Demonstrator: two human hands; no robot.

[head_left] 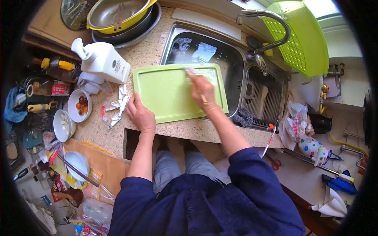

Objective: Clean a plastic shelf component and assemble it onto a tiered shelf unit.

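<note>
A light green rectangular tray (163, 96) with a raised rim lies over the counter's front and the near left part of the sink. Its surface looks wet toward the right. At its left edge, my left hand (141, 114) grips the rim, fingers closed along the side. My right hand (202, 91) is closed round a small brush (204, 98) with a pale wooden handle. The whitish head of the brush meets the tray near its far rim; the fingers hide most of the handle.
Behind the tray is a steel sink (232, 59) with a curved faucet (285, 29). Left stand a white pump bottle (104, 61), white plastic pieces (118, 106), a bowl of small tomatoes (75, 112) and stacked pans (138, 37). A dark scouring pad (243, 117) sits right.
</note>
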